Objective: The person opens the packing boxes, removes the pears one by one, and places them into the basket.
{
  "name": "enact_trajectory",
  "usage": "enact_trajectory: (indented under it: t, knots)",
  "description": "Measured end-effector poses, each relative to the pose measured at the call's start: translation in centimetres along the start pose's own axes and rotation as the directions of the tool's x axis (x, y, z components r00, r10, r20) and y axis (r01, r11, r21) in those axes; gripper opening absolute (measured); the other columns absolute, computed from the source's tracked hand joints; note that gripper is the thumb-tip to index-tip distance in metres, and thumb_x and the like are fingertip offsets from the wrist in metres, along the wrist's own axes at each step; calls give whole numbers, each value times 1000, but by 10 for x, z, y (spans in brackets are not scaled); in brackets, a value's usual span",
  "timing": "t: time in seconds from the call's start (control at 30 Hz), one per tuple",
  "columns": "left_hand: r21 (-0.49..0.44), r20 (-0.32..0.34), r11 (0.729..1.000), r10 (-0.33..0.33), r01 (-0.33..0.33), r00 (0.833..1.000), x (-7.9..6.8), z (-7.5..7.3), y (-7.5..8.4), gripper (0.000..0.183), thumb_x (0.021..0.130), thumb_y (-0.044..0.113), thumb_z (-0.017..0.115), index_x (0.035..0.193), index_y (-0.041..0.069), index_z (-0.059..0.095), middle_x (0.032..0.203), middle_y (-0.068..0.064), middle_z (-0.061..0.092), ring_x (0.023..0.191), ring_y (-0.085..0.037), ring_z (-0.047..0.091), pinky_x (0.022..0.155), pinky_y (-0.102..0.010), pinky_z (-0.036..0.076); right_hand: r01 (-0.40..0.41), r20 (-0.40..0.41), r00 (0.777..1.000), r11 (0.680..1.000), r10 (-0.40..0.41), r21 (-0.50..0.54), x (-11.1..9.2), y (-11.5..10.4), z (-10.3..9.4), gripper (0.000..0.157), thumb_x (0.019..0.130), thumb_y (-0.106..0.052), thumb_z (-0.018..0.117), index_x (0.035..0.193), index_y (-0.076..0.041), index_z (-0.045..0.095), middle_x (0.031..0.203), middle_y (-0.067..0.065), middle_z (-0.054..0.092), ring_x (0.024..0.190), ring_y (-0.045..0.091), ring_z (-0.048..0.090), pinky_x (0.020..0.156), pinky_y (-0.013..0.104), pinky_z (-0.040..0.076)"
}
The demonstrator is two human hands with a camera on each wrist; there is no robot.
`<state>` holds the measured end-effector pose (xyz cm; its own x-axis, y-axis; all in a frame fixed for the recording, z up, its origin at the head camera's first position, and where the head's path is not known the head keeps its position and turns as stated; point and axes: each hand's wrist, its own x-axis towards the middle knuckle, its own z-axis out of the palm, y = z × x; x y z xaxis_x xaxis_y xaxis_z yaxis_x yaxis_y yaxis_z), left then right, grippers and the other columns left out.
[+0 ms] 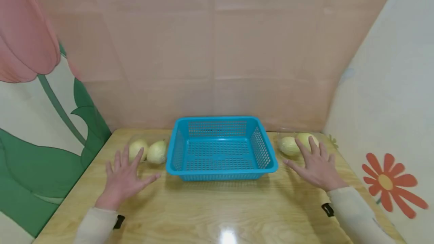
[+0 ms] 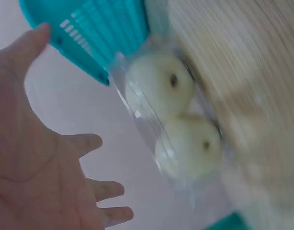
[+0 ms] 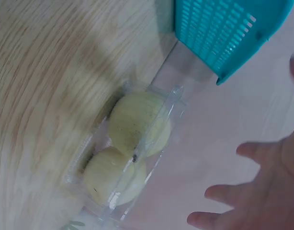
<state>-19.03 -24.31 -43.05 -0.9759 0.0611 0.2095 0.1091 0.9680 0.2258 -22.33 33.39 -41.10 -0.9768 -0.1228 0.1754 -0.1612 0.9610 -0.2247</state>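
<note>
Hovering, fingers (image 1: 125, 156) wide — left hand (image 1: 123, 180), right hand (image 1: 318, 169) — by produce packs (image 1: 157, 152), blue basket (image 1: 222, 171) between.

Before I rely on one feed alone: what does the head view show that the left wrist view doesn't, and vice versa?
Only the head view shows the right hand, the right pair of pale round items, the red-orange flower and the whole blue basket.
Only the left wrist view shows the left palm and the dark spots on the left pair.
Both show the left hand, the left pair, at least part of the basket, and the wooden table.
</note>
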Motion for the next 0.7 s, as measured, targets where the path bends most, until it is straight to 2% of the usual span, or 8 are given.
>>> enact_trajectory:
  t: [0.1,0.17,0.27,0.37,0.47,0.57,0.63,0.7]
  knots:
    - [-86,-20,996,18,-20,1000,-6,0,2,88,88,61,64,150,3,38,154,-38,22,138,-60,23,102,-79,25,-1,-34,999,999,3,34,9,4,1,82,100,-60,43,157,-4,23,155,40,16,136,66,15,94,85,19]
    - [-173,-26,985,2,-7,1000,-11,1,5,73,92,46,66,143,-2,46,147,-37,35,132,-56,35,97,-74,36,-2,-66,998,998,6,57,17,9,1,78,102,-55,41,153,4,28,149,43,24,130,66,26,93,81,27]
    - [-342,-11,938,-56,49,998,-14,3,11,47,95,28,66,128,-4,58,131,-30,53,118,-46,53,90,-62,48,-24,-107,994,996,34,88,27,20,-1,75,104,-50,42,146,11,35,142,44,33,121,65,38,89,77,35]
    - [-505,41,857,-98,105,994,-15,6,18,25,96,17,64,114,0,64,113,-19,65,100,-33,64,82,-45,54,-76,-138,986,990,92,121,35,35,-5,72,103,-47,45,142,13,39,135,45,39,114,65,42,84,74,40]
    - [-659,152,730,-106,180,983,-18,11,26,16,99,12,59,108,0,64,101,-13,68,87,-25,67,70,-36,56,-186,-114,972,970,204,155,40,50,-8,72,102,-48,42,143,12,38,134,47,38,113,67,40,78,74,42]
    - [-755,250,615,-54,230,967,-21,16,36,19,100,11,56,110,-4,62,98,-14,67,82,-26,68,62,-37,57,-318,-19,945,932,326,175,41,65,-8,79,102,-50,32,147,14,29,137,49,32,116,68,36,81,74,41]
    - [-788,287,571,12,229,958,-24,19,42,20,100,11,54,109,-6,60,98,-16,67,83,-28,68,62,-39,57,-389,53,921,904,386,179,40,75,-6,83,101,-51,27,149,17,18,141,50,27,119,69,34,86,74,40]
    - [-810,306,543,71,220,949,-26,22,47,21,101,11,54,110,-8,59,96,-16,66,84,-30,68,61,-40,57,-435,126,900,880,418,190,39,84,-1,88,101,-53,23,149,19,5,143,51,21,123,69,30,92,74,37]
